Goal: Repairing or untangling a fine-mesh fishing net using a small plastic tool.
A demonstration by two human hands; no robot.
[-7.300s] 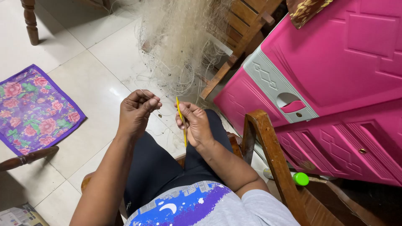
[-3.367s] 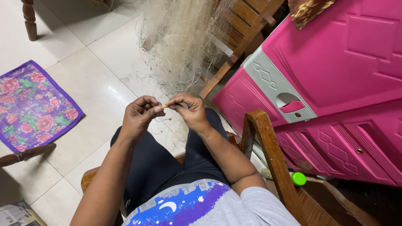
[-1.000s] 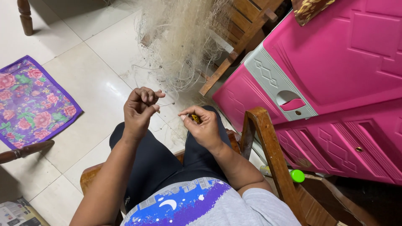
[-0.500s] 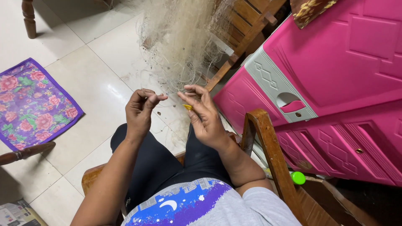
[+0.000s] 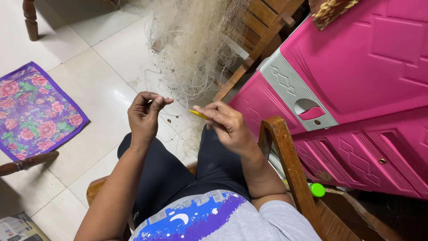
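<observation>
A pale, fine fishing net (image 5: 196,40) hangs in a bundle in front of me and trails down toward my knees. My left hand (image 5: 145,115) is raised with thumb and fingers pinched on thin strands of the net. My right hand (image 5: 225,125) holds a slim yellow netting needle (image 5: 197,114), its tip pointing left toward my left hand. The two hands are a short gap apart above my dark-trousered lap. I sit on a wooden chair.
A pink plastic cabinet (image 5: 356,89) with a grey latch stands close on the right. The wooden chair arm (image 5: 285,156) runs by my right elbow, a green cap (image 5: 317,189) below it. A purple floral mat (image 5: 31,109) lies on the tiled floor at left. Wooden slats (image 5: 263,27) stand behind the net.
My right hand has swung the yellow needle from down near my lap up and left toward my left hand. My left hand has kept its pinch on the net strands.
</observation>
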